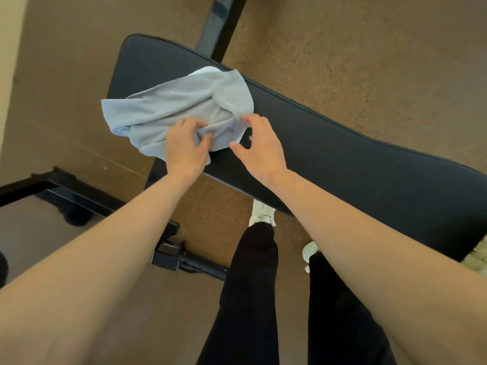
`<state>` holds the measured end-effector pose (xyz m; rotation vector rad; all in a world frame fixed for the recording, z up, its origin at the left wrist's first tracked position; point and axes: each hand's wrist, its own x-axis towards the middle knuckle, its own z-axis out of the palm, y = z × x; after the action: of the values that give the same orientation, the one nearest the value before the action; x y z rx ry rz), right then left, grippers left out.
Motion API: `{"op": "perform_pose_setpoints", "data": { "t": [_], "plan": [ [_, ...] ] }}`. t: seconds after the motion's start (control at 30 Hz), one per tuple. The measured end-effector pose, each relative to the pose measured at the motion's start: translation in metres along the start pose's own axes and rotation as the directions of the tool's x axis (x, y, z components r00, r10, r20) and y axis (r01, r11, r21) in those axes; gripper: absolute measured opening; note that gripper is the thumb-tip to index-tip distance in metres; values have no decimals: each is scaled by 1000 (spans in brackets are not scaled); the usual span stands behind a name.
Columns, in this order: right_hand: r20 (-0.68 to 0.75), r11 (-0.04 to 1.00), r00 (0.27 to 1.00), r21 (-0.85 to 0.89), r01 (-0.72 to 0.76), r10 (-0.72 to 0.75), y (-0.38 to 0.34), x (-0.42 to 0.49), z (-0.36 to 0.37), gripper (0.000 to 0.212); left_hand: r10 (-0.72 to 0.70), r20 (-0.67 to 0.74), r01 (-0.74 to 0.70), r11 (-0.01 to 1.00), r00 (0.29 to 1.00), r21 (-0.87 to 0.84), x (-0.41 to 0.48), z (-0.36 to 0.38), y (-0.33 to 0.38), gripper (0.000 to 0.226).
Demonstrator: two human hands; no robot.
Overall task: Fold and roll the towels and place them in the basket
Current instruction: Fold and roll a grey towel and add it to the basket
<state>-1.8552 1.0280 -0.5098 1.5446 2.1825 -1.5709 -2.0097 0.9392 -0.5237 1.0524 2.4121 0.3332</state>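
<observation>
One towel point(179, 109) — overhanging bench point(342, 143) edge, left hand point(184, 148) pinching it

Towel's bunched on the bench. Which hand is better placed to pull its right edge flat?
Right, likely. The right hand is poised open at the towel's right edge, while the left hand pinches a fold mid-towel and can anchor it on the bench.
</observation>
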Motion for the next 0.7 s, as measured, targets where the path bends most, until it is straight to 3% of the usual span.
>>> {"op": "perform_pose_setpoints", "data": {
  "t": [0.1,0.23,0.33,0.43,0.53,0.63,0.7],
  "plan": [
    [-104,997,993,-53,-65,59,-11,18,7,47,27,13,-27,999,1000,-42,-7,2,2,15],
    [-163,985,972,25,-170,172,-15,32,6,18,90,61,-86,994,994,-65,-16,7,-3,15],
    [-183,961,945,91,-260,272,-13,37,-4,11,87,59,-82,992,994,-96,-13,5,-3,15],
    [-139,945,938,138,-298,316,-9,38,-13,11,52,52,-47,995,997,-92,-10,4,1,14],
    [-34,957,961,110,-268,273,-10,35,-15,35,39,54,-33,995,998,-94,-9,6,9,14],
    [-16,969,973,-87,-229,229,-14,39,-13,23,18,83,-11,997,996,-82,-7,5,14,15],
    [3,966,968,-72,-250,251,-15,41,-15,18,26,104,-18,997,994,-72,-6,3,13,15]
  ]
}}
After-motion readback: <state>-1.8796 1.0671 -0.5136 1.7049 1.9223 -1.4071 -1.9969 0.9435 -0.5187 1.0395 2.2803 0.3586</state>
